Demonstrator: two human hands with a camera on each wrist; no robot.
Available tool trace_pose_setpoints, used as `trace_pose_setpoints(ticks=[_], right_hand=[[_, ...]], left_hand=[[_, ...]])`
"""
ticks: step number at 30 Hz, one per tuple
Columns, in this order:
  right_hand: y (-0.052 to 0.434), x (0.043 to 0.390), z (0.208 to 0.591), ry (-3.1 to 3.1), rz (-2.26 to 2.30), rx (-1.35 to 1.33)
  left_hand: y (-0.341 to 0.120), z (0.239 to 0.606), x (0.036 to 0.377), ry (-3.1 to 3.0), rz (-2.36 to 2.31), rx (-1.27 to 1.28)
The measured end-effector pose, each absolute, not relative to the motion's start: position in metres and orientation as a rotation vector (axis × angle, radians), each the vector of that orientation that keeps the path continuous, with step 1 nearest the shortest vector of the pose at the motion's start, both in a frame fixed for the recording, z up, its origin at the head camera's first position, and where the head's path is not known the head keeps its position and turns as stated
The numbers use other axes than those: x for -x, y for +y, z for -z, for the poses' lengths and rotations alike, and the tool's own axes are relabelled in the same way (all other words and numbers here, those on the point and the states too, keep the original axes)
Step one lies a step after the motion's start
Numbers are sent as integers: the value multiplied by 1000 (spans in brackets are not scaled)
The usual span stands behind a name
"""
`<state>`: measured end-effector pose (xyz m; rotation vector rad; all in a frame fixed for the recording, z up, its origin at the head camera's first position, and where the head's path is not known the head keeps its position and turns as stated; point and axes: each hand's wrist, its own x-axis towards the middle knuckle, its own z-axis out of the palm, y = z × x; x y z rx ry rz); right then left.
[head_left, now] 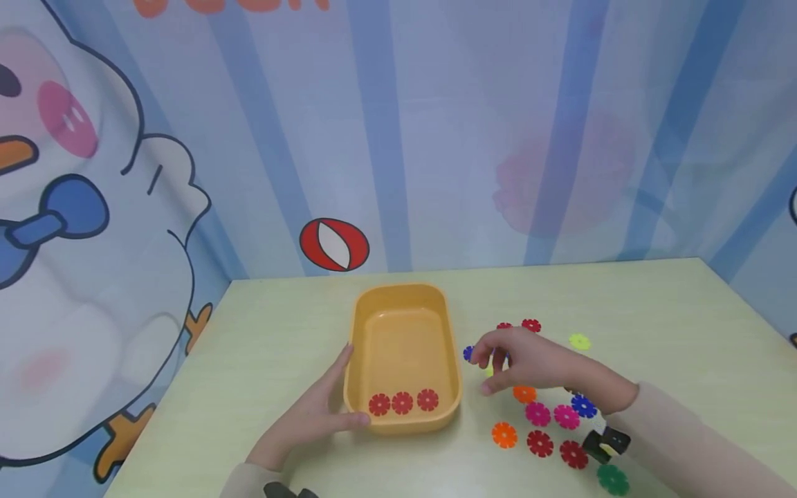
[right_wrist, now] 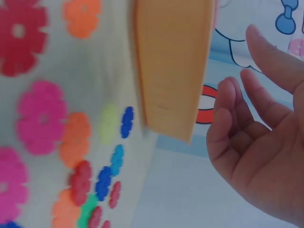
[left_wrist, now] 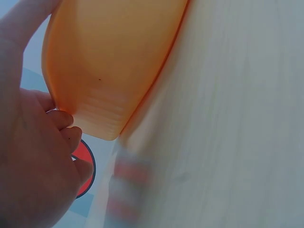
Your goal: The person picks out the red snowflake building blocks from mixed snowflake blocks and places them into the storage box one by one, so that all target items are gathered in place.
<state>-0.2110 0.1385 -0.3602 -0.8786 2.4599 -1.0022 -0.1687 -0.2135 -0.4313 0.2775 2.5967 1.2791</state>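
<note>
Tray (head_left: 403, 304) steadied by my left hand (head_left: 314, 415); my right hand (head_left: 523, 363), loosely open and empty, hovers over discs (head_left: 538, 443); next, I'd pinch one.

Inspector A: Both hands bare. Right hand (head_left: 529, 363): pale beige sleeve (head_left: 679, 436) ending at the wrist.

Inspector B: Confirmed. Black-and-yellow wrist device (head_left: 605, 443) beside it. Left hand (head_left: 311, 415): matching beige cuff (head_left: 245, 482), dark device behind it.

Left hand (head_left: 311, 415) lies flat with thumb out; right hand (head_left: 523, 363) hovers, fingers loosely curled.
</note>
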Motion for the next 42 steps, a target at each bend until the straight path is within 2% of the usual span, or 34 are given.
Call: trace_pose_setpoints(ticks=[16, 25, 42], right_hand=[[182, 164, 404, 2503, 1059, 562], [195, 156, 422, 2544, 971, 446], [190, 158, 426, 2560, 846, 344]], left_hand=[[-213, 431, 168, 2602, -1284, -305], [-212, 429, 167, 2582, -1298, -276], [-213, 431, 168, 2582, -1313, -285]])
